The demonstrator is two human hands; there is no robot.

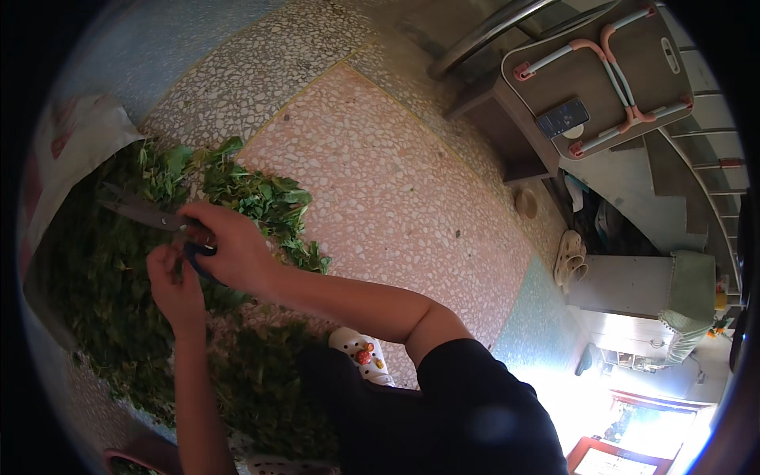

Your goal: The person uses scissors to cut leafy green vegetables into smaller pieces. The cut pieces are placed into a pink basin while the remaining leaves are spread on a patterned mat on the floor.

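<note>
My right hand (240,246) grips a pair of scissors (145,215) with dark blue handles. The two blades point to the left and stand slightly apart. Just below them, my left hand (177,291) is held with its fingertips curled together close to the handles. Whether something small is pinched there I cannot tell. Under both hands spreads a large heap of green leafy stems (101,279), partly in shadow and blurred. A looser strip of cut greens (261,199) trails off on the right side of the heap.
A whitish sack (80,133) borders the heap. My white clog (359,356) rests on the terrazzo floor (386,178). A reddish basin (145,454) is at the bottom left. A phone (562,118) lies against a folded table (647,41); beige clogs (570,258) stand by a cabinet (620,285).
</note>
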